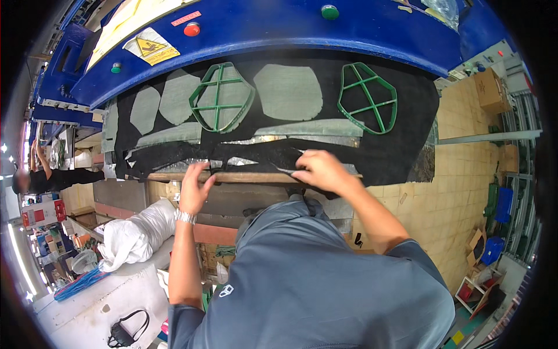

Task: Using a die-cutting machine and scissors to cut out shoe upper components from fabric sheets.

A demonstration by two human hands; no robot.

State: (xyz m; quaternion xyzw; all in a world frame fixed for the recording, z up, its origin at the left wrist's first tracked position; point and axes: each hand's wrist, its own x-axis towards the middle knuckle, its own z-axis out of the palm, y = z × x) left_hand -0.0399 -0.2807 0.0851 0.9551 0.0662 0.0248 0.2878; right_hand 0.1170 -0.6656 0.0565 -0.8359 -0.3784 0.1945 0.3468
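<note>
A black sheet of material [410,116] with several shaped cut-outs lies across the work surface in front of me. Two green cutting dies [381,110], frames with crossed bars, rest on it, one left of the middle and one at the right. My right hand [324,170] pinches the torn near part of the sheet, just above a wooden bar [250,178] along the near edge. At the left end of that bar is my left hand [195,189], its fingers stretched forward and the thumb apart, beside the black scrap strips [168,158].
Beyond the sheet runs a blue press machine [250,43] with a red button [192,29] and a green button [329,12]. A white sack [142,232] lies at the left, near a black bag [123,334]. Another person [49,177] stands far left. Cardboard boxes [493,90] stand right.
</note>
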